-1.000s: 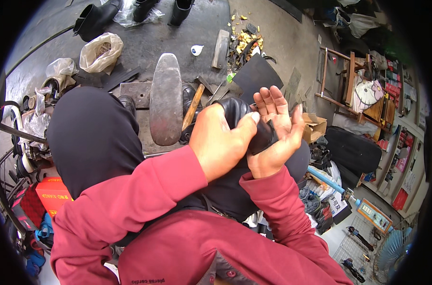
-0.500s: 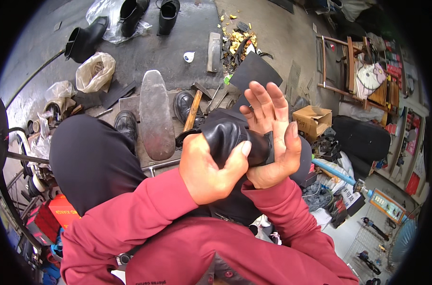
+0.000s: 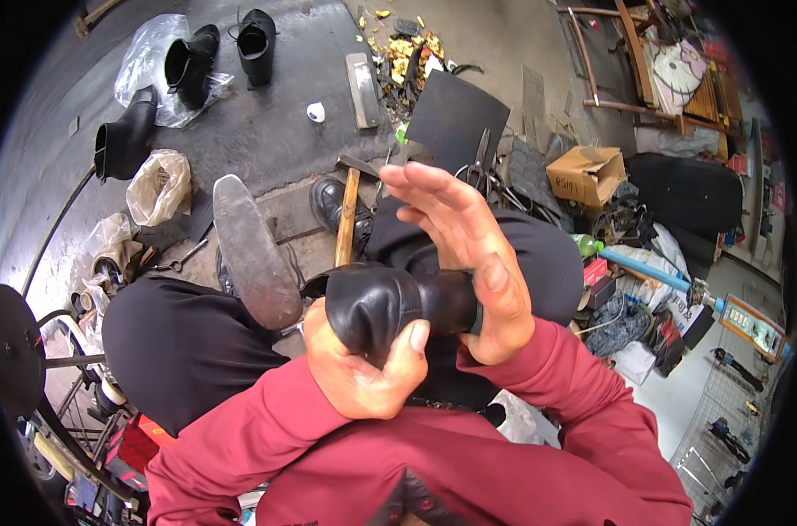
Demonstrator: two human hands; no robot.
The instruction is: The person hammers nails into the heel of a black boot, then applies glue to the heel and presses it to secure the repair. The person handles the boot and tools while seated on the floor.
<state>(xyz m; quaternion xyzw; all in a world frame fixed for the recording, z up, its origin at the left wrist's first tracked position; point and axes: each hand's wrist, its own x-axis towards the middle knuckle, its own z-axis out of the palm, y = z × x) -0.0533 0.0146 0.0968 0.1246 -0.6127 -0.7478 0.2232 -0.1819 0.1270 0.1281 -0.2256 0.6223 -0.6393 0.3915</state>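
Observation:
A black leather boot (image 3: 372, 307) lies across my lap, its creased side facing up. My left hand (image 3: 363, 377) is closed round its near side, with the thumb pressed along the leather. At the boot's right end, my right hand (image 3: 477, 254) is open. Its palm rests against or very close to that end, fingers stretched up and thumb apart. Just beyond the boot stands a hammer (image 3: 348, 219) with a wooden handle. Left of the hammer, a long rounded grey metal plate (image 3: 254, 250) stands between my knees. The boot's underside is hidden.
Several black boots (image 3: 256, 48) stand on a dark mat at the far left, near a bag (image 3: 159, 188). Beyond my right knee are scissors (image 3: 480, 153), a black sheet (image 3: 455, 114) and a cardboard box (image 3: 585, 174). Yellow scraps (image 3: 407, 60) litter the floor at the back.
The whole view has shifted. The boot now lies more level across my lap. My right hand's fingers lean further left, and my left hand keeps its hold.

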